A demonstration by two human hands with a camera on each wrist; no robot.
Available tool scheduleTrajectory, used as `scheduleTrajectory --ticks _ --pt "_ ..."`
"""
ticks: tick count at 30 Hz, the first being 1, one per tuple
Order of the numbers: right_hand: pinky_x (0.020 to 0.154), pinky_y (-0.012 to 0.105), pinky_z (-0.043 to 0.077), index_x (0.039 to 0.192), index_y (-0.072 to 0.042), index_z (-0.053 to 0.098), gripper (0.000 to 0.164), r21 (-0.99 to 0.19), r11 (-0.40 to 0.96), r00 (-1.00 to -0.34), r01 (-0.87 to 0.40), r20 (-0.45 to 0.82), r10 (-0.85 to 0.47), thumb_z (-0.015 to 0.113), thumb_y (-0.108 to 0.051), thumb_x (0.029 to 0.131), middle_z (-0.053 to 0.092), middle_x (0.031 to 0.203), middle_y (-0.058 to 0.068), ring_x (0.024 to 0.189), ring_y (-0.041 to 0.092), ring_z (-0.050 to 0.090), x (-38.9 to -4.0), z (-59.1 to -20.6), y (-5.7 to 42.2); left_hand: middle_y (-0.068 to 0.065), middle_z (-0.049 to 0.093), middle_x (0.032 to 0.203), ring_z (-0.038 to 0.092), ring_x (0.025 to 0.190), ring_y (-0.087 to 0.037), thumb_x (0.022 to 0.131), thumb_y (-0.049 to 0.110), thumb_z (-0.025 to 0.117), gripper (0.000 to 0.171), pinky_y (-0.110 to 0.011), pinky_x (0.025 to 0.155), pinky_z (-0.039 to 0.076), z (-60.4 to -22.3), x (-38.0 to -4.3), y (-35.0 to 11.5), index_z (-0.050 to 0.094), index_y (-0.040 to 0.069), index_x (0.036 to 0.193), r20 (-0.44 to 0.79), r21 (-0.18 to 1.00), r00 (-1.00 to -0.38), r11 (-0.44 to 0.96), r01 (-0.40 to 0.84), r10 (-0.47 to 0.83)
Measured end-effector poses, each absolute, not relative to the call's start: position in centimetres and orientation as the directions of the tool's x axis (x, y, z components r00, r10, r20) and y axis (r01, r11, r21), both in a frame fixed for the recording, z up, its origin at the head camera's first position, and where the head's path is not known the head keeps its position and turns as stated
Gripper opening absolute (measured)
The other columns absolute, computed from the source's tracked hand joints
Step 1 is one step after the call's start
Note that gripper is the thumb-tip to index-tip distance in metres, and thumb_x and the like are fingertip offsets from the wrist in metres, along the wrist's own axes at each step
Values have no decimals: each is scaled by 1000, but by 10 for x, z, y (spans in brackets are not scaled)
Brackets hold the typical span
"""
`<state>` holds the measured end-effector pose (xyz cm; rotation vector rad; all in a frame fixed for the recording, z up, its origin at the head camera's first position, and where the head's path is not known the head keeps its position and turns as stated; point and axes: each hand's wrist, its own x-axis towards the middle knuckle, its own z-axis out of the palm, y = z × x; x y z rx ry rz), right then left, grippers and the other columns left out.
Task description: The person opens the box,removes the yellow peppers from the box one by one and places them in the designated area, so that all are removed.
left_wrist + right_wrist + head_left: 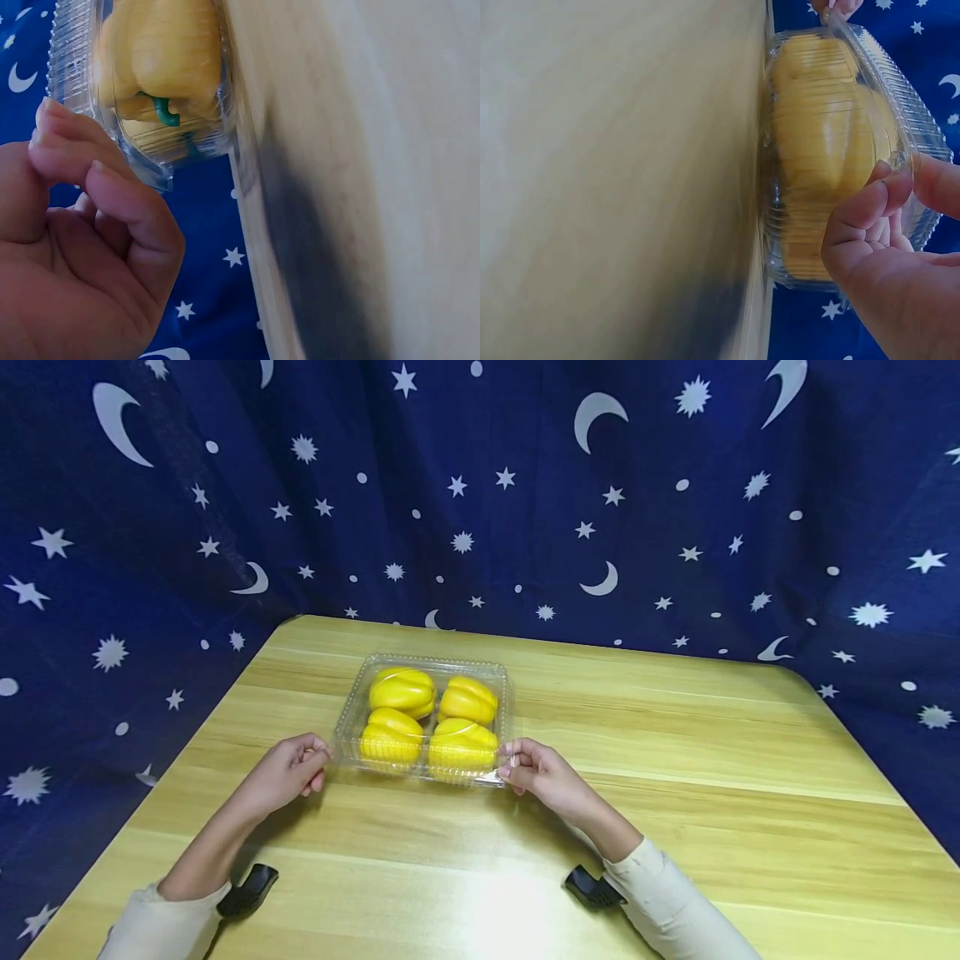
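A clear plastic clamshell container (498, 672) lies on the wooden table, with several yellow bell peppers (402, 690) visible through it. My left hand (295, 766) is at its near left corner, thumb and forefinger pinching the edge. At the near right corner my right hand (546, 774) pinches the rim between thumb and forefinger; the right wrist view shows this grip on the clear rim (870, 56) closely. A green pepper stem (165, 111) shows through the plastic in the left wrist view.
The light wooden table (675, 760) stretches away on both sides of the container. Behind and beside it hangs a dark blue curtain (517, 543) with white moons and stars. Black wrist devices (249, 891) sit at both sleeve cuffs.
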<state>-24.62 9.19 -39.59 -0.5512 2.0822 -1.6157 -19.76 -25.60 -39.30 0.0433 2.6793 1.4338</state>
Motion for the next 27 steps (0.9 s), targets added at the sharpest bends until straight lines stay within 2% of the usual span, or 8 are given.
scheduleTrajectory --ticks 5,14,19,23,27 --pt "69 25 45 116 10 43 32 -970 241 -822 -33 -111 -559 51 -6 89 51 88 4 72 14 47 -246 -396 91 -1 48 54 36 44 -8 96 13 42 22 -23 43 34 -392 -198 -258 51 -7 94 -99 820 -991 572 -29 92" --pt "67 23 44 116 11 42 33 -971 236 -820 -37 -106 -563 51 -5 89 50 88 4 72 13 47 -246 -397 92 0 46 52 34 42 -6 97 10 38 23 -22 41 32 -393 -198 -260 51 -8 94 -126 818 -983 575 -26 134" --pt "70 25 46 114 12 42 32 -971 235 -817 -43 -101 -567 51 -5 89 53 98 13 75 12 48 -246 -397 93 1 43 48 34 40 -7 96 9 37 23 -22 40 32 -394 -199 -260 52 -8 95 -134 801 -980 599 -19 148" --pt "71 26 46 112 13 41 31 -973 225 -813 -40 -99 -574 51 -5 89 51 108 21 77 11 48 -246 -397 93 2 43 47 30 39 -7 98 19 39 28 -20 38 26 -395 -199 -260 51 -5 90 -133 791 -980 611 -14 151" --pt "70 26 46 113 13 41 32 -974 224 -808 -43 -98 -581 52 -5 89 52 102 17 76 11 48 -246 -396 92 2 43 48 29 40 -7 98 26 40 32 -20 38 23 -396 -199 -261 49 -3 86 -114 795 -980 607 8 162"
